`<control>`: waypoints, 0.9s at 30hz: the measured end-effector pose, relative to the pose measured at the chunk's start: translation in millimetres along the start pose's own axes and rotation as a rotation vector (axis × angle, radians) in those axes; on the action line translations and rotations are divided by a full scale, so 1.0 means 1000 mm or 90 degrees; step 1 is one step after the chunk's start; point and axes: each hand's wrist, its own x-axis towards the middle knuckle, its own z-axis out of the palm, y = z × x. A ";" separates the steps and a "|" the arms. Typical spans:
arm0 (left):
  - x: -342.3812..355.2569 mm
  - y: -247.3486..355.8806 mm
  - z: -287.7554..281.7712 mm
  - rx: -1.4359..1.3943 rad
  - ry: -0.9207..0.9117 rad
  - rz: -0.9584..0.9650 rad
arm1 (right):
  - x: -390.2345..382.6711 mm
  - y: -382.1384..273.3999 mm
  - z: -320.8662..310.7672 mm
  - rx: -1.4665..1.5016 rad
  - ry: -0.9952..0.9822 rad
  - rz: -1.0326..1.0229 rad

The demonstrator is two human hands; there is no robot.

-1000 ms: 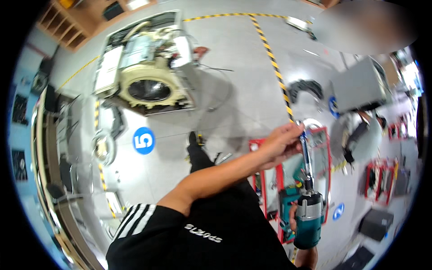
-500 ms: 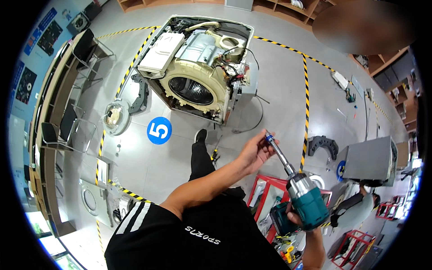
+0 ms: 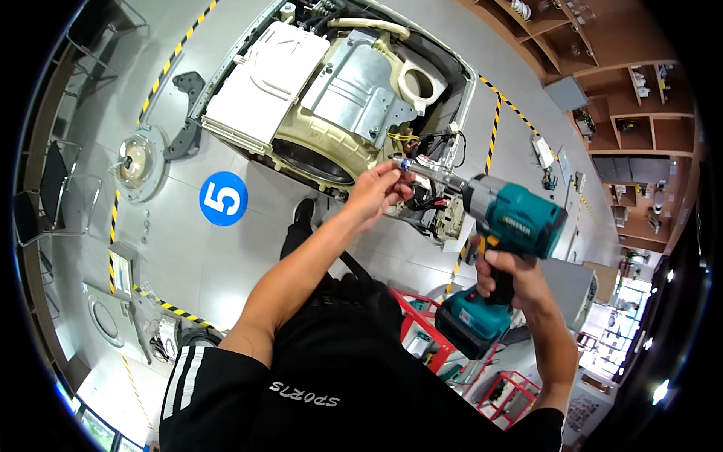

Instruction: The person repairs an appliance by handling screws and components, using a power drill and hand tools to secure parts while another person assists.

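Brown wooden shelving (image 3: 629,41) stands at the upper right, its open compartments stocked with small items whose markings are too small to read. Next in size is an opened front-loading washing machine (image 3: 358,83), with its white box, grey metal plate and pale plastic drum housing exposed; no lettering can be made out on these parts. Low on the right, a red-framed cart (image 3: 407,305) is partly hidden behind the person's body. A black shirt (image 3: 339,365) fills the bottom of the view, with a short white word printed across the chest and white stripes on the left sleeve. On the grey floor, left of centre, a blue disc (image 3: 224,198) bears one large white numeral.

Nearer, right of centre and between the person and the machine's right side, is a teal-and-black power tool (image 3: 523,218). Brand lettering runs along the side of its body, and smaller print marks its battery (image 3: 474,315). The right hand (image 3: 512,279) is wrapped around its grip. The left hand (image 3: 376,192) is narrow, thumb and fingertips pinched on the blue-banded tip of a silver socket bit (image 3: 437,175), which points left from the tool's nose
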 end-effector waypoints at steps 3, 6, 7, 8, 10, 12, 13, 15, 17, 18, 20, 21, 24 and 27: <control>0.031 0.022 -0.027 0.151 0.073 0.067 | 0.038 -0.028 0.015 0.000 -0.003 0.009; 0.046 0.037 -0.047 0.316 0.103 0.126 | 0.067 -0.046 0.026 -0.015 0.019 0.042; 0.051 0.041 -0.057 0.390 0.119 0.145 | 0.075 -0.051 0.027 -0.017 0.018 0.052; 0.056 0.042 -0.065 0.464 0.133 0.162 | 0.081 -0.056 0.030 -0.022 0.019 0.058; 0.060 0.047 -0.075 0.583 0.178 0.264 | 0.093 -0.064 0.036 -0.024 0.020 0.064; 0.065 0.053 -0.076 0.659 0.203 0.329 | 0.104 -0.070 0.038 -0.048 0.018 0.067; 0.069 0.053 -0.078 0.674 0.192 0.360 | 0.108 -0.071 0.038 -0.059 0.017 0.068; 0.079 0.052 -0.082 0.703 0.170 0.426 | 0.115 -0.073 0.038 -0.079 0.012 0.060; 0.086 0.047 -0.081 0.696 0.153 0.420 | 0.122 -0.074 0.036 -0.080 0.007 0.066; 0.088 0.046 -0.080 0.710 0.142 0.414 | 0.123 -0.076 0.039 -0.095 0.009 0.064; 0.092 0.047 -0.079 0.741 0.126 0.397 | 0.127 -0.079 0.043 -0.101 0.002 0.075; 0.092 0.051 -0.075 0.755 0.121 0.386 | 0.128 -0.079 0.042 -0.105 0.001 0.082; 0.097 0.050 -0.074 0.790 0.099 0.393 | 0.132 -0.078 0.037 -0.174 -0.016 0.105; 0.101 0.051 -0.074 0.830 0.097 0.397 | 0.135 -0.084 0.037 -0.192 -0.016 0.097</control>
